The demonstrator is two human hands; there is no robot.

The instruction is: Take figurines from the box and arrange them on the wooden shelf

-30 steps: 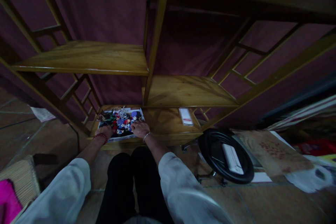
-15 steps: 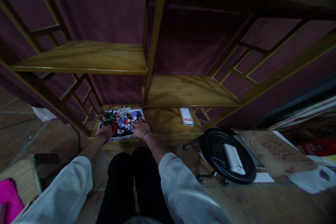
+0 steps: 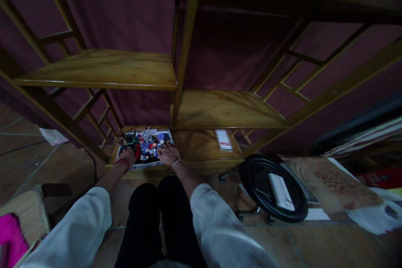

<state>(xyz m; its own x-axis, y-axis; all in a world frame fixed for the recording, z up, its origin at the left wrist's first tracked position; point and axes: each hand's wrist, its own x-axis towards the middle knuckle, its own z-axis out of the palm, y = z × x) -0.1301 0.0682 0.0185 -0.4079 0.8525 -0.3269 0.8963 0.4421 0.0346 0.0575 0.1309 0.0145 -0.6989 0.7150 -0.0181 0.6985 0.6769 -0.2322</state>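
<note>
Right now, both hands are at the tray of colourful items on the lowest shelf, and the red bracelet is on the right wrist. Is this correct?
The red bracelet is on the wrist of the left hand, as the head view shows, not the right hand. Both are at the tray on the lowest shelf.

The shelving (image 3: 97, 67) is glossy wood, the purple curtain (image 3: 125, 16) matt cloth.
</note>
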